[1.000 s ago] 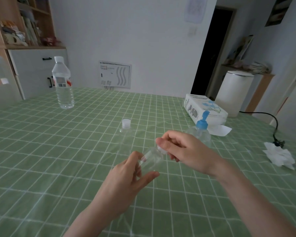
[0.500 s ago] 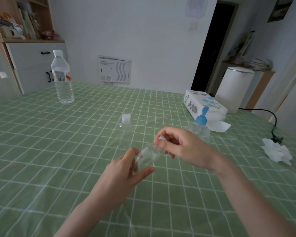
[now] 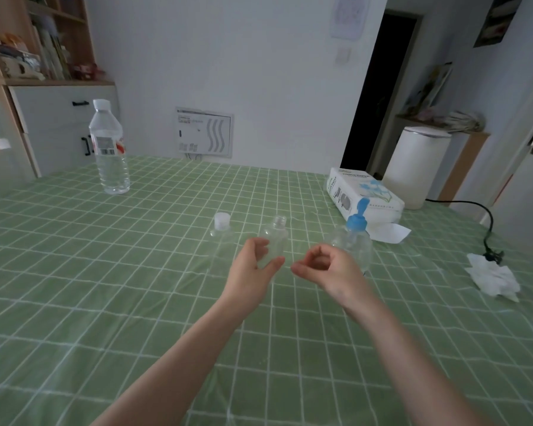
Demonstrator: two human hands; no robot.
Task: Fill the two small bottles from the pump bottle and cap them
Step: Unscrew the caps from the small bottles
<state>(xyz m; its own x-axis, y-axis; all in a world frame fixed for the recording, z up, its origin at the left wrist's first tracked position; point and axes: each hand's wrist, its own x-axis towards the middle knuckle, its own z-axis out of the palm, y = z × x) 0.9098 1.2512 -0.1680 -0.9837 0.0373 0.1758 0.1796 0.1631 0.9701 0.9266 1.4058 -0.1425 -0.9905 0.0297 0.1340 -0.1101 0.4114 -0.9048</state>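
A: Since the open small bottle (image 3: 274, 238) has its neck bare, keep it upright, bring it under the pump bottle (image 3: 356, 229) spout at 2 o'clock, pump slow.
B: Ack. Left hand (image 3: 253, 269) grips its body, thumb one side, fingers the other.
A: Right hand (image 3: 326, 272)?
B: Curled in a ring at its 3 o'clock. Holding the cap? Can't tell. Capped small bottle (image 3: 220, 232) stands at 10 o'clock.

Small bottles (image 3: 275, 238) clear glossy plastic; pump top (image 3: 356, 221) matt blue plastic; counter (image 3: 136, 272) cover glossy green checked sheet; tissue (image 3: 493, 276) crumpled paper.
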